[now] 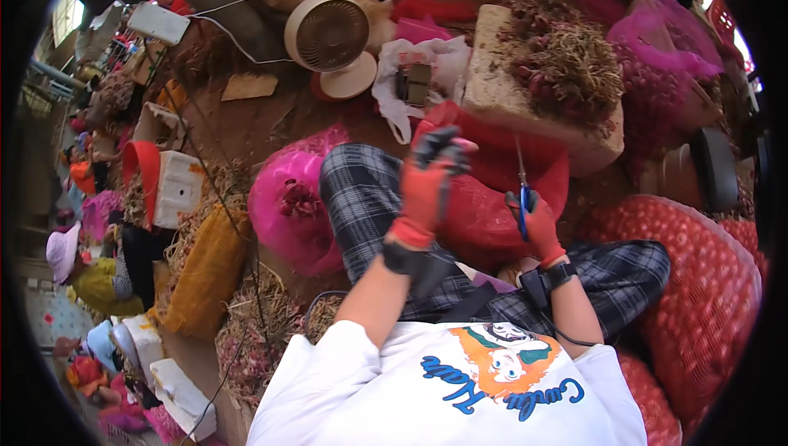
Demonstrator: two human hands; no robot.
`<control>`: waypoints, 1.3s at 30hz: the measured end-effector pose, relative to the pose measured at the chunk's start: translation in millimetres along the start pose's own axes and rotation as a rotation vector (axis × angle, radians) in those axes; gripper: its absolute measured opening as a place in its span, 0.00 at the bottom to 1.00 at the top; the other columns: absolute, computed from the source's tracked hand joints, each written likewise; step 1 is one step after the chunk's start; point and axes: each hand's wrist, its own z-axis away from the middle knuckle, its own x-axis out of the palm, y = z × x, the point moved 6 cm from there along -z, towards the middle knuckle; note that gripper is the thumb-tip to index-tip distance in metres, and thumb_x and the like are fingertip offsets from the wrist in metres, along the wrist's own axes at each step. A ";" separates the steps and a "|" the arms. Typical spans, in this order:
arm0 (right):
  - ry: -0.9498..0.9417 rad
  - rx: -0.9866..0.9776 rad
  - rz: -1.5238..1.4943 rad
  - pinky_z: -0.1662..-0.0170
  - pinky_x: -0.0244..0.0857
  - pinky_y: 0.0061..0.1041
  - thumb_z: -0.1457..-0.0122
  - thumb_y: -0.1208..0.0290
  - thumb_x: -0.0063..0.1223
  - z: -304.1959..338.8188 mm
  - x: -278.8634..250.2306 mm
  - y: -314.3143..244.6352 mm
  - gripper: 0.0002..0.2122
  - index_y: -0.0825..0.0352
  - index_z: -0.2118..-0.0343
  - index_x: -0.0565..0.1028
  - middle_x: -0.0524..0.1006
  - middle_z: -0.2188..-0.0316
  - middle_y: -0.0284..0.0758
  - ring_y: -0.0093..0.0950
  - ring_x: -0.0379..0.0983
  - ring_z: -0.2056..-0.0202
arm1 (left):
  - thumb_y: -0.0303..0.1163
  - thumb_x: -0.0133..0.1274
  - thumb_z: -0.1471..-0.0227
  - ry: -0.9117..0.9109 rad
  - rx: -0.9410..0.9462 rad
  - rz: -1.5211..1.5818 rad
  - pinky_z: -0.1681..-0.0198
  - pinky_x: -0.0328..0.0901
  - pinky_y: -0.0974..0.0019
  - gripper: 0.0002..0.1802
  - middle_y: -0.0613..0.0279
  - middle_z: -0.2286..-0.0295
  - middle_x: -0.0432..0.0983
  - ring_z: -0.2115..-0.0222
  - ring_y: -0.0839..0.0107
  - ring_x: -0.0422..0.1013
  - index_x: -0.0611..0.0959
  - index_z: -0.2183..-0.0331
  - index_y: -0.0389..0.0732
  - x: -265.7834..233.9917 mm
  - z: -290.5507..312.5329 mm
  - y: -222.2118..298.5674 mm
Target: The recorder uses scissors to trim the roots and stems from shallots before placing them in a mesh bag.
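My left hand (427,179), in a red glove with dark fingers, is raised over my lap beside a red mesh bag (533,163). Its fingers are bent and closed; a small pinkish tip shows at them, but I cannot make out what it is. In my right hand (542,224), gloved the same way, are scissors (523,200) with blue handles, their blades pointing up. Ahead, shallots with dry stalks (566,68) lie heaped on a pale foam block (488,77), close beyond the scissors. The red bag spreads between my crossed legs.
A pink mesh bag (291,200) sits by my left knee, a full red net sack (689,282) on my right. Ahead stand a cream fan (327,32) and a white plastic bag (447,60) with a dark boxy device. Another person (103,278) sits far left, past a yellow sack (205,274).
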 end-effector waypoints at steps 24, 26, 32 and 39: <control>-0.205 -0.089 0.004 0.64 0.64 0.29 0.51 0.60 0.55 23.8 6.1 -35.4 0.16 0.70 0.67 0.75 0.77 0.73 0.41 0.32 0.75 0.70 | 0.45 0.55 0.55 0.923 -0.425 0.191 0.56 0.65 0.60 0.30 0.57 0.61 0.73 0.61 0.61 0.70 0.72 0.54 0.37 -463.6 261.7 -93.3; -0.217 -0.106 -0.054 0.63 0.64 0.30 0.51 0.58 0.56 24.8 2.5 -51.9 0.17 0.69 0.67 0.75 0.77 0.73 0.43 0.36 0.75 0.69 | 0.35 0.47 0.48 0.874 -0.345 0.102 0.54 0.64 0.64 0.14 0.61 0.62 0.75 0.61 0.64 0.70 0.75 0.59 0.42 -498.3 252.6 -78.5; -0.149 -0.115 -0.148 0.65 0.63 0.29 0.52 0.55 0.58 20.3 -39.4 -65.7 0.18 0.67 0.68 0.75 0.76 0.75 0.40 0.34 0.74 0.71 | 0.24 0.46 0.48 0.600 0.052 -0.047 0.64 0.64 0.73 0.09 0.68 0.69 0.71 0.68 0.78 0.68 0.76 0.63 0.37 -262.8 151.2 110.9; -0.055 -0.180 -0.299 0.70 0.61 0.24 0.49 0.61 0.57 5.6 -83.2 -110.5 0.14 0.69 0.71 0.73 0.72 0.81 0.34 0.20 0.66 0.77 | 0.29 0.48 0.49 0.597 -0.043 -0.107 0.66 0.63 0.70 0.08 0.70 0.72 0.71 0.71 0.77 0.67 0.77 0.64 0.40 -290.3 155.1 111.9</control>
